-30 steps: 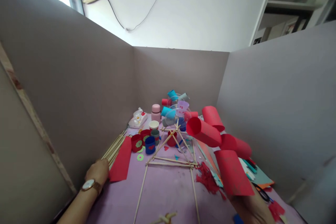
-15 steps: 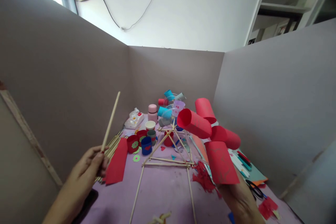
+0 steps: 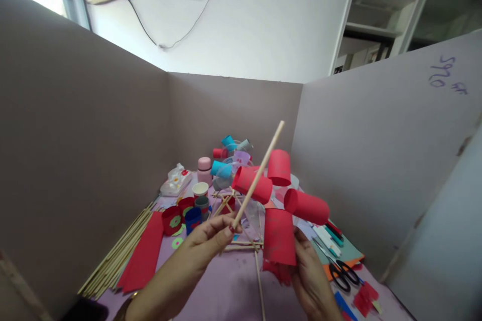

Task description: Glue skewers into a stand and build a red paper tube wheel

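Observation:
In the head view, my left hand (image 3: 211,243) pinches the lower end of a light wooden stick (image 3: 259,173), which slants up to the right. The stick's upper part crosses in front of a pinwheel of red paper tubes (image 3: 279,235); whether the two touch I cannot tell. My right hand (image 3: 309,273) grips that pinwheel from behind its lowest tube, its fingers partly covered. Behind both hands stands a frame of wooden sticks (image 3: 241,248) on the purple tabletop (image 3: 222,291), largely blocked from sight.
Left lie a bundle of sticks (image 3: 113,256) and red paper strips (image 3: 145,251). Decorated paper cups (image 3: 193,220), a pink bottle (image 3: 204,170) and a tissue pack (image 3: 176,180) stand behind. Black-handled scissors (image 3: 344,275) and markers (image 3: 327,241) lie right. Grey partitions (image 3: 233,110) enclose the table.
My left hand has carried the stick rightward, across the front of the pinwheel. My right hand has shifted left in view with the pinwheel, which is turned differently. The camera has swung slightly right.

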A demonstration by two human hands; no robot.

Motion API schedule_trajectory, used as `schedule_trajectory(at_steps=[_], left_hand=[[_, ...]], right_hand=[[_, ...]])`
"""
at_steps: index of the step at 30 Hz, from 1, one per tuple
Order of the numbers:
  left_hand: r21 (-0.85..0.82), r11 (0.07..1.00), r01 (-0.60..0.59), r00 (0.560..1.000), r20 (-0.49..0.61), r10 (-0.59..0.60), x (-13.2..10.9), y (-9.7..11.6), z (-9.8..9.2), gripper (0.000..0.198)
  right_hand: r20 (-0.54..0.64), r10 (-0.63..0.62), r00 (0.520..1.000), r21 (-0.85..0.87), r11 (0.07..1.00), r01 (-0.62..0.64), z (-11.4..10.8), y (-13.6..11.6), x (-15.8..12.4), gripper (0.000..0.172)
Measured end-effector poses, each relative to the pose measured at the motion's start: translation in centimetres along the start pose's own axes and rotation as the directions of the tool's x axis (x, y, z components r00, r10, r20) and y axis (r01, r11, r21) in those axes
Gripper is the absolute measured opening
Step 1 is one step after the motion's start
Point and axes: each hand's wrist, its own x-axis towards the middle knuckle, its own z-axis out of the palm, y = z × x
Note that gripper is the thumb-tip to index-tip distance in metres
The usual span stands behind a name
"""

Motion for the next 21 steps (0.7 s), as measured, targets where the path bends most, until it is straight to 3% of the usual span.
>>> schedule_trajectory(at_steps=[8, 12, 17, 21], left_hand=[[-0.020, 1.000, -0.013, 0.999, 0.049, 0.014, 2.9, -1.2, 1.3, 0.019], [-0.009, 0.998, -0.055, 0.998, 0.014, 0.055, 3.4, -1.9, 1.4, 0.021], [0.031, 0.990, -0.134, 0.991, -0.005, 0.134, 3.6, -2.7, 1.2, 0.022], [0.100, 0.974, -0.203, 0.978, -0.036, 0.207, 3.9, -2.4, 0.8, 0.022]], right_hand=[[-0.011, 0.080, 0.997, 0.053, 0.995, -0.079, 0.5, 1.1, 0.0, 0.030], [0.004, 0.126, 0.992, 0.010, 0.992, -0.126, 1.1, 1.0, -0.2, 0.033], [0.062, 0.144, 0.988, -0.123, 0.983, -0.136, 0.7, 1.2, 0.0, 0.033], [0.093, 0.130, 0.987, -0.376, 0.923, -0.086, -0.3, 0.6, 0.4, 0.036]])
